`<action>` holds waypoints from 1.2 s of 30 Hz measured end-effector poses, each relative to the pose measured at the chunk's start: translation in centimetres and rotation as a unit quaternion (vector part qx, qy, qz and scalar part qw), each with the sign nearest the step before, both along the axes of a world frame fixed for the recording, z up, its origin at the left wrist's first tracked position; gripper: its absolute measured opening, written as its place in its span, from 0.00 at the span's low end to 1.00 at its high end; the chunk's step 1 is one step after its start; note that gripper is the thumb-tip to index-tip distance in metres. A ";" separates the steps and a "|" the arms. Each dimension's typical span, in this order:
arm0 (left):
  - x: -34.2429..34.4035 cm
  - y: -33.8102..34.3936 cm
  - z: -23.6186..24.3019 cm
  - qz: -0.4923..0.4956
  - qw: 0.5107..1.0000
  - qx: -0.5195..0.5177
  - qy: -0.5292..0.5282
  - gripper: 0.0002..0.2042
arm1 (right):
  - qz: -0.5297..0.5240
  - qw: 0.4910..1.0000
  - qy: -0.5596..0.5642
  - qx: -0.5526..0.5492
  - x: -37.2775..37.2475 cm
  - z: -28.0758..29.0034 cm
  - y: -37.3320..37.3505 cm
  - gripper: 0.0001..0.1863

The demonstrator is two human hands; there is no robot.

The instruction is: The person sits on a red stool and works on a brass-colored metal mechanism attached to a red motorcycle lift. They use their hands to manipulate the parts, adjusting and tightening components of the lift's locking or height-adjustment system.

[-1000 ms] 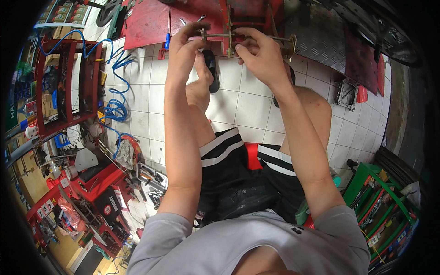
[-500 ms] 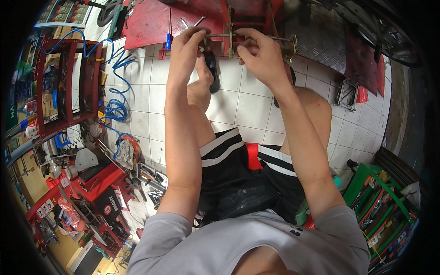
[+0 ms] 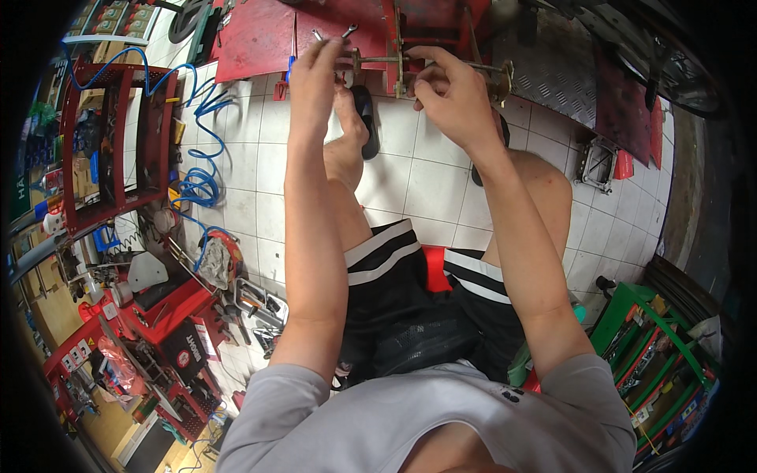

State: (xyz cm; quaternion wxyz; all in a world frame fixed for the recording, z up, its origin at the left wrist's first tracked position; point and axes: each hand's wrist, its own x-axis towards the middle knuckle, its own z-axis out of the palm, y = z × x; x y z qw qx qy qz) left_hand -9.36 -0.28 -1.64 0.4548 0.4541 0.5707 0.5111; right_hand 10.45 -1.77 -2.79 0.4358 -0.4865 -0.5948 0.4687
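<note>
Closest to us are our black shorts (image 3: 386, 264), then the right hand (image 3: 457, 93): its fingers curl narrow by the metal rod (image 3: 381, 59), though we can't tell if they're actually gripping it. Our left hand (image 3: 314, 79) has its fingers loosely bent just beside the rod's left end piece (image 3: 356, 61); contact's too blurry to call. The rod runs crosswise through an upright bracket (image 3: 400, 67). Our guess: we're mid-adjustment on that rod, and the next move calls for a steady right hand plus careful left fingertips. Beyond, a wrench (image 3: 350, 31) lies on the red platform (image 3: 256, 39).
</note>
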 end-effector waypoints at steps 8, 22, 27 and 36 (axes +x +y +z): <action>0.1 -0.1 0.1 -0.041 0.999 0.020 -0.027 0.16 | 0.003 1.000 0.016 0.009 0.0 0.0 0.1 0.20; 0.2 -0.2 0.5 -0.043 0.989 -0.140 0.005 0.16 | 0.002 1.000 0.027 0.012 -0.1 -0.4 0.3 0.21; -0.1 -0.4 0.3 -0.082 0.994 -0.068 0.026 0.15 | -0.003 0.999 0.053 -0.006 -0.1 0.2 0.1 0.20; -0.2 -0.4 0.3 -0.068 0.988 -0.139 -0.007 0.14 | 0.021 0.994 0.100 -0.040 0.3 0.0 0.4 0.19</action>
